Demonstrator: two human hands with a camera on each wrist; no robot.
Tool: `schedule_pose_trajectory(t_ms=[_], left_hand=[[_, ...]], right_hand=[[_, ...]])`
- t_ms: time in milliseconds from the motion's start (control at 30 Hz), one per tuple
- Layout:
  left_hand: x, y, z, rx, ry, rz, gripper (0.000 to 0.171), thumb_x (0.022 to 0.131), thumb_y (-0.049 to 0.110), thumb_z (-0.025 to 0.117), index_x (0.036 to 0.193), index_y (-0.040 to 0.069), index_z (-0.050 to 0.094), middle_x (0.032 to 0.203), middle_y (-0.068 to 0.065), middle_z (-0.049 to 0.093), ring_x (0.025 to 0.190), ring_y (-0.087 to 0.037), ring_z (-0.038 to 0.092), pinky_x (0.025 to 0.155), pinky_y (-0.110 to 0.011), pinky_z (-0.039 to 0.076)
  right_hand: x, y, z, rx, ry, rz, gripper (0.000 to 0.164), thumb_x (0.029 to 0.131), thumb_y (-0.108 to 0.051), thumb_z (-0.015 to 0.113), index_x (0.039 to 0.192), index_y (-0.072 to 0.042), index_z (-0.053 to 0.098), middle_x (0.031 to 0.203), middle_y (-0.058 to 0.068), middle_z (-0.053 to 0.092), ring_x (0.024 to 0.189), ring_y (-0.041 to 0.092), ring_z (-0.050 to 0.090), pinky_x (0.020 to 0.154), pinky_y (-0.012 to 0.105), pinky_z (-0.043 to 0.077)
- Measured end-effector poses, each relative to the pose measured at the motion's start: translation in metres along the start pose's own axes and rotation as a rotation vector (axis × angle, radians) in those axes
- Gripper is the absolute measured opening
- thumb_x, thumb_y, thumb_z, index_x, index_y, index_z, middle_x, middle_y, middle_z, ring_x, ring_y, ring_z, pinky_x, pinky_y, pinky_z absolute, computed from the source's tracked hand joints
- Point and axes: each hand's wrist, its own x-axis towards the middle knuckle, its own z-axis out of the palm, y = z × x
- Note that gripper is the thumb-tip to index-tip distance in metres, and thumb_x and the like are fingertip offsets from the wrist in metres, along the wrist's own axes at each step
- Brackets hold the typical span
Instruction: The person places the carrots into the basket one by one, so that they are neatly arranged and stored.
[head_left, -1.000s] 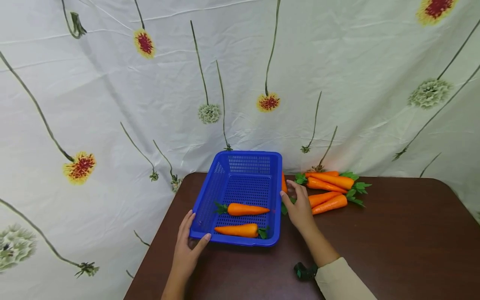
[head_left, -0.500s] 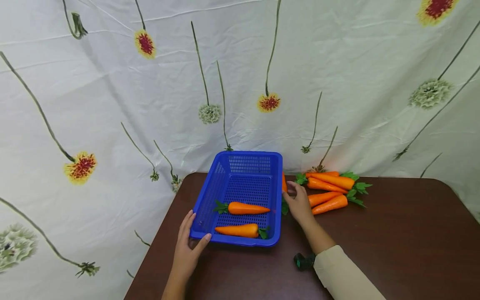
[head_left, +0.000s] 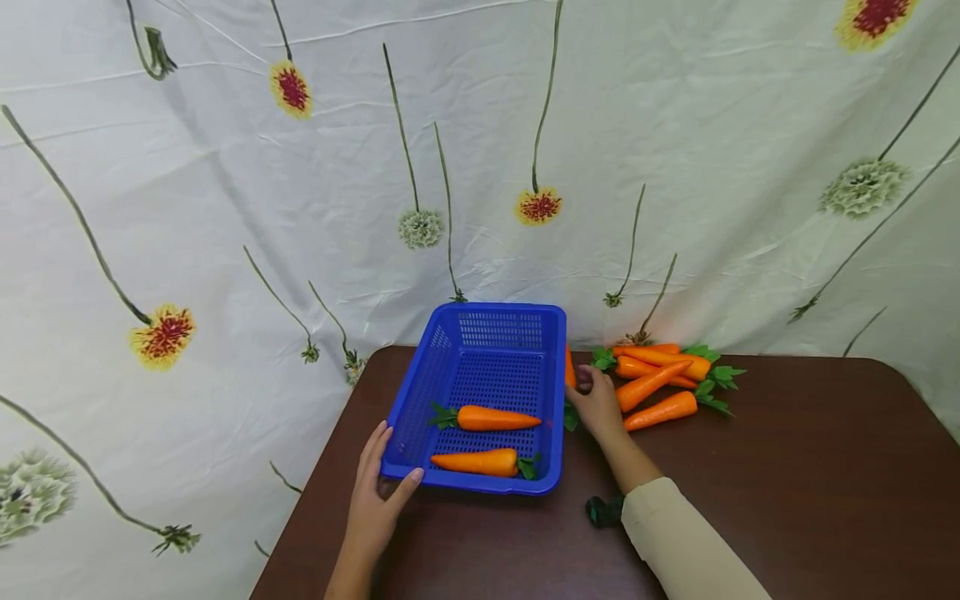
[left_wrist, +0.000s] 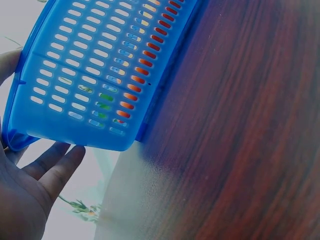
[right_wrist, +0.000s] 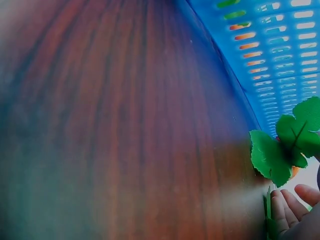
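Observation:
A blue plastic basket (head_left: 498, 375) holds two carrots, the upper one (head_left: 498, 418) with its leaves to the left and the lower one (head_left: 476, 462) with its leaves to the right. At the basket's front left corner my left hand (head_left: 371, 504) touches the rim, fingers along the side and thumb at the front. Just right of the basket, my right hand (head_left: 600, 410) grips a carrot (head_left: 652, 385) whose tip slants up to the right. Green leaves (right_wrist: 292, 140) show beside the right fingers in the right wrist view; the hand hides the middle of this carrot.
Several more carrots (head_left: 663, 357) lie piled right of the hand, one (head_left: 663, 411) in front of the pile. Another orange carrot piece (head_left: 570, 367) shows behind the basket's right wall. A small black object (head_left: 602, 512) is by the right sleeve. A flowered cloth (head_left: 300, 183) hangs behind the brown table (head_left: 787, 500).
The right hand has moved slightly, and the carrot in it has swung its tip upward over the pile. My left hand and the basket stay where they were.

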Motion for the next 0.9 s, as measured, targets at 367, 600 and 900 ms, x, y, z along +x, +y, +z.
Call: schedule_pose_trajectory(t_ms=[367, 600, 900], left_hand=[[0.0009, -0.0029, 0.0010, -0.020, 0.000, 0.006, 0.076, 0.092, 0.018, 0.075, 0.156, 0.030, 0.037, 0.167, 0.010, 0.021, 0.142, -0.020, 0.040, 0.097, -0.003, 0.039], [0.0005, -0.0011, 0.0009, -0.004, -0.001, 0.005, 0.076, 0.092, 0.018, 0.075, 0.156, 0.030, 0.037, 0.167, 0.010, 0.021, 0.142, -0.019, 0.040, 0.097, -0.003, 0.039], [-0.0002, 0.0016, 0.0006, -0.001, 0.001, -0.006, 0.076, 0.091, 0.017, 0.075, 0.156, 0.029, 0.037, 0.167, 0.011, 0.021, 0.143, -0.019, 0.038, 0.096, -0.002, 0.038]], right_hand=[[0.0038, 0.0029, 0.0049, -0.064, 0.020, 0.063, 0.059, 0.094, -0.028, 0.070, 0.141, 0.002, 0.051, 0.123, 0.022, 0.061, 0.110, 0.034, 0.061, 0.095, 0.048, 0.051], [0.0012, 0.0021, 0.0057, -0.059, 0.036, 0.082, 0.062, 0.092, -0.032, 0.071, 0.142, -0.001, 0.051, 0.117, 0.018, 0.067, 0.106, 0.030, 0.064, 0.091, 0.046, 0.053], [0.0005, 0.0049, 0.0047, -0.049, 0.033, 0.076, 0.055, 0.093, -0.027, 0.069, 0.138, 0.002, 0.055, 0.120, 0.021, 0.067, 0.107, 0.032, 0.065, 0.094, 0.046, 0.053]])
